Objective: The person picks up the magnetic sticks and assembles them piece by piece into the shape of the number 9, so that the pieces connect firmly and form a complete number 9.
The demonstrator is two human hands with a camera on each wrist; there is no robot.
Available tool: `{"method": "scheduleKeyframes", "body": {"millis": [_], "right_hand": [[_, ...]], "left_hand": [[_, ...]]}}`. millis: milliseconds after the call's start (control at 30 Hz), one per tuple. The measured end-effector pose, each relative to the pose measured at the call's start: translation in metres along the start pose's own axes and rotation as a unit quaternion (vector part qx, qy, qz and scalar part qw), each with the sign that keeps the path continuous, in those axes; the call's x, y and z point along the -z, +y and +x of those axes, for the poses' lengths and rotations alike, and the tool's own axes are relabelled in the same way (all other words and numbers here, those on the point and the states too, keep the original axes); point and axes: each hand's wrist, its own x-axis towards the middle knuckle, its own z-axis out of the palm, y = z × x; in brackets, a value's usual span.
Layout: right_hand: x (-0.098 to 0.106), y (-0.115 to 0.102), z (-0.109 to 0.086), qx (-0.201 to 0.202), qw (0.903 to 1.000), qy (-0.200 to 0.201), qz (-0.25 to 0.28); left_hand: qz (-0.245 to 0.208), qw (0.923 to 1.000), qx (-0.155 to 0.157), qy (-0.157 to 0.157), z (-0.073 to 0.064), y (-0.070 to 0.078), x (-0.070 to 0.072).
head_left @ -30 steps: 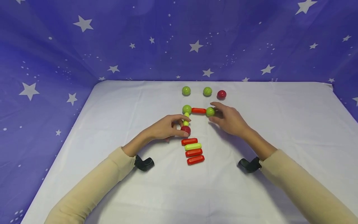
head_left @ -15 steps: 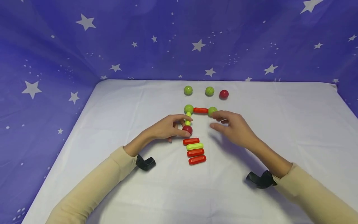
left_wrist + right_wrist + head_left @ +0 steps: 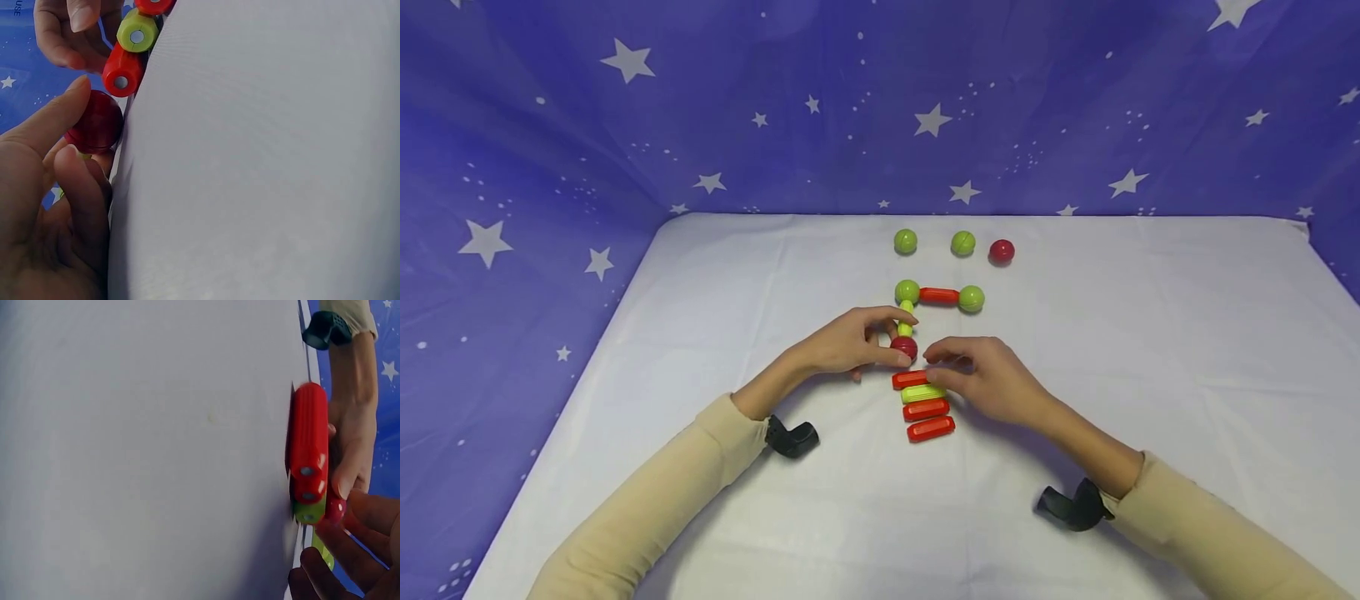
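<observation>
My left hand (image 3: 846, 343) holds a dark red ball (image 3: 904, 345) between thumb and fingers. From this ball a yellow-green rod (image 3: 906, 330), partly under my index finger, runs to a green ball (image 3: 907, 292). A red rod (image 3: 938, 296) links that ball to a second green ball (image 3: 972, 298) on the right. My right hand (image 3: 992, 379) is beside the row of rods, its thumb overlapping the right end of the top red rod (image 3: 908, 379) in the head view. Finger and thumb stand apart. Metal discs show in the ends of the red rod (image 3: 120, 80) and a yellow-green rod (image 3: 137, 32).
Below the top rod lie a yellow-green rod (image 3: 922, 393) and two red rods, one being the lowest rod (image 3: 931, 429). Two green balls, including the left one (image 3: 906, 241), and a red ball (image 3: 1002, 252) rest farther back. A starry blue sheet (image 3: 850, 108) hangs behind the white-covered table (image 3: 1187, 333).
My right hand has left the right-hand green ball and moved down and left to the row of rods. My left hand stays at the red ball.
</observation>
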Motion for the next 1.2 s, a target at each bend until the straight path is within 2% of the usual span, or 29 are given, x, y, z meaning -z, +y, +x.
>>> {"method": "scheduleKeyframes", "body": {"millis": [433, 1200], "right_hand": [[-0.0072, -0.0038, 0.002, -0.02, 0.9988, -0.02, -0.039], [-0.0084, 0.0005, 0.0059, 0.004, 0.9993, -0.009, -0.037]], "left_hand": [[0.0, 1.0, -0.002, -0.003, 0.0008, 0.0024, -0.0007], [-0.007, 1.0, 0.001, -0.001, -0.0001, 0.0019, -0.0001]]}}
